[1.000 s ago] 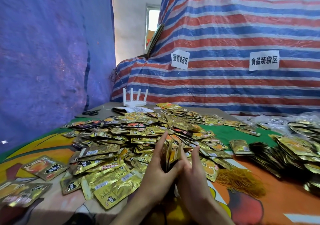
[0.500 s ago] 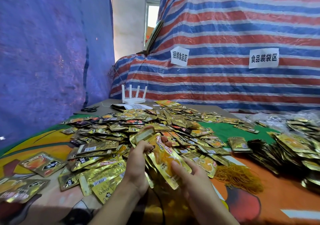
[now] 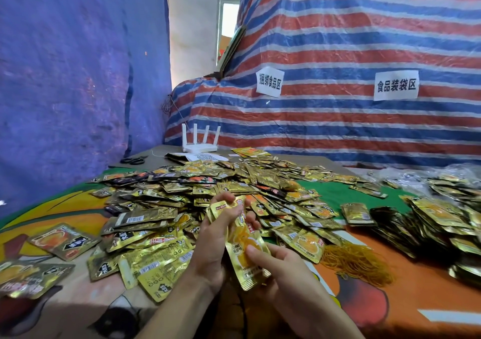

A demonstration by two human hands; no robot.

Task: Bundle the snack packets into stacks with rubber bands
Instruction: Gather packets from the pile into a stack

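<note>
Left hand [image 3: 216,245]: fingers curled round fanned packets [image 3: 240,237] (gold foil).
Right hand [image 3: 283,273]: thumb and fingers pinch the same packets' lower end.
Rubber bands [image 3: 351,263]: just right.

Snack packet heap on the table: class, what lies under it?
An orange and green printed cloth shows around the snack packet heap and runs beneath it; anything else underneath is covered.

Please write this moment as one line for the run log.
step: stack in hand, not yet banded | left hand: grips packet stack | right hand: pinches its lower end | rubber bands: loose pile on table, untouched
</note>
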